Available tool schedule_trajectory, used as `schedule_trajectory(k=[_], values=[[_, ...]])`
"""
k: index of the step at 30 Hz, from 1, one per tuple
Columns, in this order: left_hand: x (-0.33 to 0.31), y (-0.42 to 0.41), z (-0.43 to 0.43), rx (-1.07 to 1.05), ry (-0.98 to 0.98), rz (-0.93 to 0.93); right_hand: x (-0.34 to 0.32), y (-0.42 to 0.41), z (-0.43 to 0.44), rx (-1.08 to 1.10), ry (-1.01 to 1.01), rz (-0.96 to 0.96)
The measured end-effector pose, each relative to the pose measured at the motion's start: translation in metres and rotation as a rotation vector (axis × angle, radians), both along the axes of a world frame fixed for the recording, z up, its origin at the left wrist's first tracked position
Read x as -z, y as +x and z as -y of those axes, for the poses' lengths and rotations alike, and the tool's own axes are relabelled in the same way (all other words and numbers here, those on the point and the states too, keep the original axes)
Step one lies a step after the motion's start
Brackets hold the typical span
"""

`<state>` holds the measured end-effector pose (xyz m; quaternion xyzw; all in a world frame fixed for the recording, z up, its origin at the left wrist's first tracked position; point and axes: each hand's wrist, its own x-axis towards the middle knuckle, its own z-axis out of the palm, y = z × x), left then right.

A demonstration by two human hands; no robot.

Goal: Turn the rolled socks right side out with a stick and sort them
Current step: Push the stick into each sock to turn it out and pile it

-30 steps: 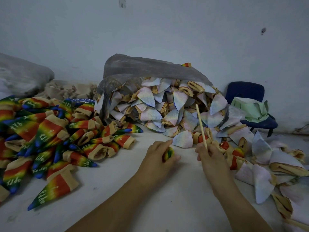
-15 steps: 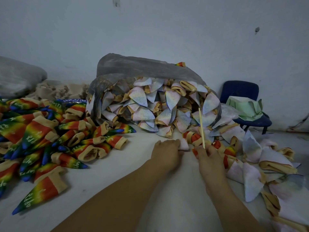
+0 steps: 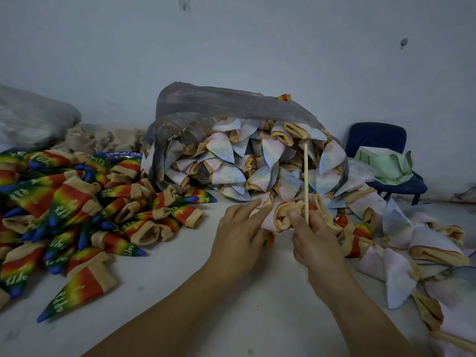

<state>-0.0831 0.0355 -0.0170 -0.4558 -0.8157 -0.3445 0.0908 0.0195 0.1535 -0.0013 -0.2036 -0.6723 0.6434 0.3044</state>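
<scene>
My left hand point(image 3: 239, 233) holds a pale inside-out sock point(image 3: 268, 222) with a tan cuff at the near edge of the spilled heap. A bit of rainbow sock point(image 3: 269, 240) peeks out from under that hand. My right hand point(image 3: 316, 243) pinches a thin wooden stick point(image 3: 306, 176) that stands upright, and its thumb touches the sock's cuff. Finished rainbow socks point(image 3: 77, 215) lie in a pile at the left. Inside-out pale socks point(image 3: 244, 163) spill from a grey plastic bag point(image 3: 219, 104) behind my hands.
More inside-out socks point(image 3: 417, 243) lie scattered at the right. A blue chair point(image 3: 378, 137) bearing a green bag point(image 3: 386, 166) stands by the wall. A grey sack point(image 3: 33, 117) and a beige heap point(image 3: 103, 137) sit at the back left. The white tabletop point(image 3: 206, 305) shows under my forearms.
My left hand moved forward from the tabletop to the heap's edge and took hold of a pale sock. The right hand brought the stick upright beside the sock's cuff.
</scene>
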Motion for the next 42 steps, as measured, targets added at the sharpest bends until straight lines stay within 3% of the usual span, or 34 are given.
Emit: schedule_trajectory(k=[4,7,11,19,23,28,36,39,42], values=[[-0.002,0.012,0.005,0.106,0.154,0.276,-0.001,0.002,0.0,0.074,0.114,0.01],[-0.006,0.016,0.004,0.068,0.211,0.374,-0.001,0.003,0.004,0.079,0.308,0.014],[-0.006,0.018,0.004,0.034,0.327,0.564,0.0,0.0,0.011,0.065,0.405,-0.011],[-0.01,0.023,0.005,0.074,0.505,0.687,-0.004,-0.002,0.024,0.058,0.322,-0.162],[-0.013,0.027,0.003,0.104,0.63,0.973,-0.007,-0.001,0.024,0.026,0.154,-0.193],[-0.02,0.027,-0.001,0.202,0.85,1.364,-0.004,-0.006,0.028,0.064,0.201,-0.159],[-0.031,0.028,0.0,0.267,0.555,1.516,0.001,-0.007,0.02,0.153,0.213,-0.092],[-0.03,0.026,0.0,0.289,0.564,1.595,0.002,-0.009,0.024,0.117,0.15,-0.062],[-0.029,0.026,0.0,0.312,0.606,1.621,-0.002,-0.007,0.022,0.056,-0.055,-0.101]])
